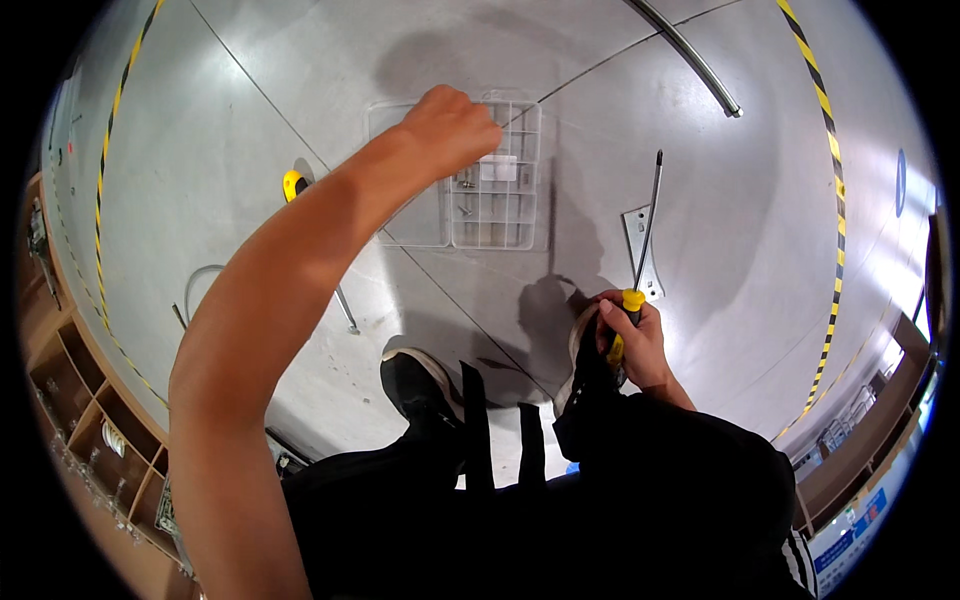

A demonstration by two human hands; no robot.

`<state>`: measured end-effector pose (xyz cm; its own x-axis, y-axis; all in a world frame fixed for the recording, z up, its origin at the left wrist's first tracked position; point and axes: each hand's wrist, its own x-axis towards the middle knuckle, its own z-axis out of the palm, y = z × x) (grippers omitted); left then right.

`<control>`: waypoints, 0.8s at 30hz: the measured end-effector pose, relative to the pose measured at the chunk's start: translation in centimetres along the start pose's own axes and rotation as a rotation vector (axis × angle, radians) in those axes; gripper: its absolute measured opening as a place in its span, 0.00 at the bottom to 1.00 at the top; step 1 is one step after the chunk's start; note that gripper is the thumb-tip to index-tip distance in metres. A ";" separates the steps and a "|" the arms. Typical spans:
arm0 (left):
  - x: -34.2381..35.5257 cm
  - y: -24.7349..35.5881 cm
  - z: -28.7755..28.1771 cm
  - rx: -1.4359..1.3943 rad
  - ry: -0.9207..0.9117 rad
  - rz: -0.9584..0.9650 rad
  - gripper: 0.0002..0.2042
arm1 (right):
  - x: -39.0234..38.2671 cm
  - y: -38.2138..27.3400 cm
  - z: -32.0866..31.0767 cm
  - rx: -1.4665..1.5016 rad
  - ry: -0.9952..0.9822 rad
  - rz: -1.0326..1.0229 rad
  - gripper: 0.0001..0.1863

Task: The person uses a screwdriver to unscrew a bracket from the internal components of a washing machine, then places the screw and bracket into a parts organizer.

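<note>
Screwdriver (640, 235), long-shafted with a yellow-and-black handle, stands tilted with its tip pointing away over the grey floor (760, 200); the right hand (635, 340) is wrapped tight around the handle, just beside a shoe (590, 350). A metal bracket (640, 250) lies under the shaft. Farther out, the left hand (450, 130) reaches into a clear compartment box (495, 200), fingers curled down; whether they pinch anything cannot be told. Another screwdriver (295, 185) lies left of the box.
</note>
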<state>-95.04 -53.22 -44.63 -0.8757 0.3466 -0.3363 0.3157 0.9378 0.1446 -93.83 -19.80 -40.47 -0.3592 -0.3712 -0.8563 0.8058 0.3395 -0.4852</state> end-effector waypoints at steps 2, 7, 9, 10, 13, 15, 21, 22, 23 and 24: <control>0.2 -0.3 -0.2 -0.026 -0.146 -0.039 0.06 | 0.0 0.0 0.0 -0.001 0.006 -0.003 0.12; -0.6 -1.1 0.9 -0.181 -0.077 -0.075 0.05 | 0.4 0.4 0.0 -0.006 0.001 -0.007 0.13; -1.1 -1.4 1.4 -0.251 -0.030 -0.086 0.04 | 0.4 0.2 0.2 -0.014 -0.002 0.007 0.13; -1.2 -1.4 1.5 -0.263 -0.006 -0.078 0.04 | 0.5 0.2 0.3 -0.017 -0.003 0.013 0.13; -1.6 -1.5 1.6 -0.298 0.039 -0.063 0.03 | 0.6 0.1 0.5 -0.014 -0.003 0.022 0.12; -1.8 -1.6 1.6 -0.319 0.031 -0.067 0.03 | 0.8 0.0 0.7 -0.032 -0.008 0.021 0.13; -2.6 -1.1 1.2 -0.619 0.176 -0.215 0.04 | 1.2 -0.3 1.0 -0.052 -0.036 0.005 0.13; -2.8 -1.1 0.8 -0.730 0.158 -0.302 0.04 | 1.3 -0.6 1.1 -0.054 -0.043 0.004 0.13; -3.2 -1.1 0.5 -0.842 0.140 -0.390 0.05 | 1.4 -0.8 1.2 -0.080 -0.039 -0.005 0.13; -3.7 -1.0 0.0 -0.953 0.121 -0.480 0.05 | 1.4 -1.2 1.3 -0.107 -0.036 -0.014 0.13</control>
<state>-92.12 -55.41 -43.57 -0.8792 -0.1070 -0.4642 -0.4402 0.5552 0.7057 -94.64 -21.87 -40.87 -0.3518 -0.4064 -0.8433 0.7453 0.4235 -0.5150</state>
